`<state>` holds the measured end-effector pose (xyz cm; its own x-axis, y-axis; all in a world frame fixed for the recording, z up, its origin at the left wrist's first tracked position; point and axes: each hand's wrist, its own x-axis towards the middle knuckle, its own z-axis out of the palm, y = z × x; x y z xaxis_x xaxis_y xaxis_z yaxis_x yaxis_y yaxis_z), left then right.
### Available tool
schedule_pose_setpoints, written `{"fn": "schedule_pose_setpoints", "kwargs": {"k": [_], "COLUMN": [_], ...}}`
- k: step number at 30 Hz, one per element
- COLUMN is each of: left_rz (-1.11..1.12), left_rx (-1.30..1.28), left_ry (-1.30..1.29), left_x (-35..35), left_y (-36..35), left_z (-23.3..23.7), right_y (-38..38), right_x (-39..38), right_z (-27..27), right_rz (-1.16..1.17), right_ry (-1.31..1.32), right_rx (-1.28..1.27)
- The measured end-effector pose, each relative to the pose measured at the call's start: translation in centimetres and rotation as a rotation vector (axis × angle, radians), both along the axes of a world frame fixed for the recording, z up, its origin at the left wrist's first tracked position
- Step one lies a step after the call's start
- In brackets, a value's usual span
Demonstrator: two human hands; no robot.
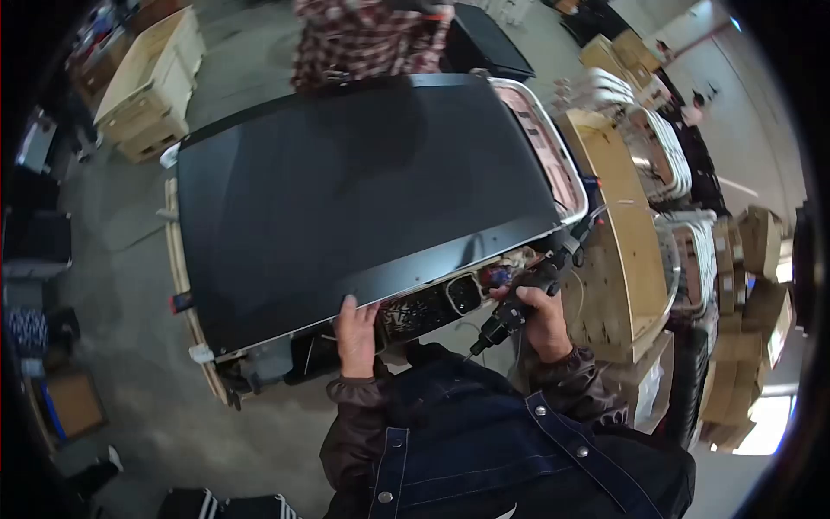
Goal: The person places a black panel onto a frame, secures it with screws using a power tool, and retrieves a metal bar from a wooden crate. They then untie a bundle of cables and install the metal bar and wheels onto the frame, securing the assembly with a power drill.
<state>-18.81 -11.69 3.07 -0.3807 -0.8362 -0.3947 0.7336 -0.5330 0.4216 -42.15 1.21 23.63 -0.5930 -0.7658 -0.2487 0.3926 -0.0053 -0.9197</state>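
Note:
A large black panel lies flat on a workbench, with small screws along its near edge. My left hand touches that edge, its fingertips on the panel's rim and its fingers apart. On the right, my right hand is wrapped round a black power drill, whose bit points down toward my body. Under the panel's near edge sit black trays of small parts. A white-rimmed frame with pink inside shows beyond the panel's right end.
Across the bench stands a person in a checked shirt. A wooden crate is at the upper left. An open plywood box stands at the right, beside stacked white-rimmed frames and cardboard boxes.

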Motion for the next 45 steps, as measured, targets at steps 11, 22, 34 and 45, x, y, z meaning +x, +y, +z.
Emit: {"fn": "schedule_pose_setpoints", "kwargs": {"k": [11, 22, 34, 45], "left_rz": [0.182, 0.157, 0.174, 0.016], "left_rx": [-0.016, 0.054, 0.056, 0.322], "left_ry": [-0.225, -0.589, -0.793, -1.025], "left_x": [-4.5, -1.2, -1.4, -10.4], "left_y": [-0.2, -1.5, -1.4, 8.0], "left_z": [3.6, 2.0, 2.0, 2.8], "right_y": [23.2, 21.6, 26.8, 25.6], "right_x": [-19.5, -26.6, -36.1, -51.7], "right_z": [-19.6, -35.4, -18.8, -52.2], "right_rz": [-0.329, 0.089, 0.268, 0.369], "right_ry": [0.448, 0.579, -0.557, 0.335], "right_rx": [0.647, 0.505, 0.507, 0.463]}}
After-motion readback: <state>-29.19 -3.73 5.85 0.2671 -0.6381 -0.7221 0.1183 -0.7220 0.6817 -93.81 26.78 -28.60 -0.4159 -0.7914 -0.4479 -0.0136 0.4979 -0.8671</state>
